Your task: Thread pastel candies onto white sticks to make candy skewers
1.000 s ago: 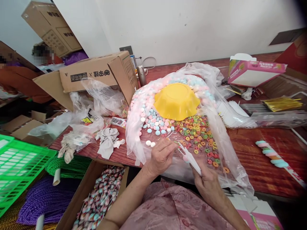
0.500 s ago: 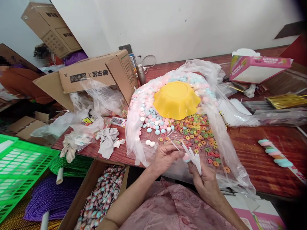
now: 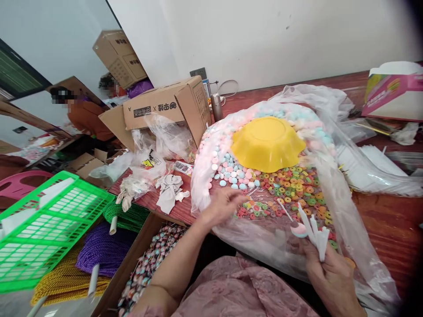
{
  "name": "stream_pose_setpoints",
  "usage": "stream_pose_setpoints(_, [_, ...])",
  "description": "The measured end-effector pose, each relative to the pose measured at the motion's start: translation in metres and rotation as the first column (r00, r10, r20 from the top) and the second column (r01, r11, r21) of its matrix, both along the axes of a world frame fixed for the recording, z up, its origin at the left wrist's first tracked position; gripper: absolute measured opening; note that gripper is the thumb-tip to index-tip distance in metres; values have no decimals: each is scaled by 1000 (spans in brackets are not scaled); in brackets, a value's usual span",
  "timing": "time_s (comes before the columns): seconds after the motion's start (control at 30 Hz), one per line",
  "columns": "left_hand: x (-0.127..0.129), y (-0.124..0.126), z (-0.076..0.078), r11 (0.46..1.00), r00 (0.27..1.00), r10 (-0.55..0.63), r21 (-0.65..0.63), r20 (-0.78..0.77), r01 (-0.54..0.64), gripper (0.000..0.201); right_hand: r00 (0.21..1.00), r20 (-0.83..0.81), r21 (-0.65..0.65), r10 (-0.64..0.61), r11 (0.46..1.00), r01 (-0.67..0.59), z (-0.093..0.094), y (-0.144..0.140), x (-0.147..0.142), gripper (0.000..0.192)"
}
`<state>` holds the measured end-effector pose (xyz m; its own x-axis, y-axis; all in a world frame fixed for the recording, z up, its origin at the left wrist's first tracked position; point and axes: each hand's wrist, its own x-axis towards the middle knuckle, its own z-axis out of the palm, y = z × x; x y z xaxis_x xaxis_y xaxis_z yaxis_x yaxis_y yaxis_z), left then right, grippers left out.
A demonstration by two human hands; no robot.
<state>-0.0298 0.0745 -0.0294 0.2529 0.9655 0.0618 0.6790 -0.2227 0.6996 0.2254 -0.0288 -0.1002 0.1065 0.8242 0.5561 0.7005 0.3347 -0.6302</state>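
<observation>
While the cardboard box (image 3: 165, 110) carries print too mirrored and small to read, the right hand (image 3: 332, 277) keeps its grip clenched on white sticks (image 3: 315, 233), their long axis pointing up-left over the ring candies (image 3: 291, 189). The left hand (image 3: 223, 207), grip released, rests beside the pastel tablets (image 3: 231, 174).
</observation>
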Motion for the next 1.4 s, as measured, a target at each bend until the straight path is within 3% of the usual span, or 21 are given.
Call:
stream_pose_setpoints(0.03, [-14, 13, 1, 996, 979, 85, 42, -184, -78, 25, 1000, -4, -16, 0, 1000, 0, -3, 0, 3, 20])
stream_pose_setpoints(0.17, [-47, 59, -2, 977, 909, 212, 91, -358, -192, 24, 1000, 19, -14, -8, 1000, 8, -14, -1, 7, 21])
stream_pose_setpoints(0.33, [-44, 83, -17, 975, 850, 224, 104, -476, -198, 19, 999, 23, -15, 23, 1000, -23, -20, 0, 7, 23])
stream_pose_setpoints(0.53, [-49, 84, -17, 982, 872, 186, 110, -452, -153, 26, 999, 12, 0, 45, 999, -45, -22, -1, 8, 20])
stream_pose_setpoints(0.87, [-53, 90, -15, 993, 907, -35, 90, -419, 80, 27, 994, 28, 65, 108, 992, -110, -20, 0, 9, 18])
stream_pose_setpoints(1.03, [-57, 78, -16, 994, 923, 11, 109, -384, 33, 36, 991, -2, 53, 131, 990, -131, -24, -1, 11, 23])
stream_pose_setpoints(1.23, [-63, 54, -9, 997, 937, 39, 79, -348, -12, 28, 990, 27, 26, 135, 990, -136, -18, -2, 10, 22])
stream_pose_setpoints(1.4, [-61, 54, -6, 994, 943, 86, 88, -323, -60, 24, 990, 56, 46, 129, 990, -132, -18, -1, 11, 19])
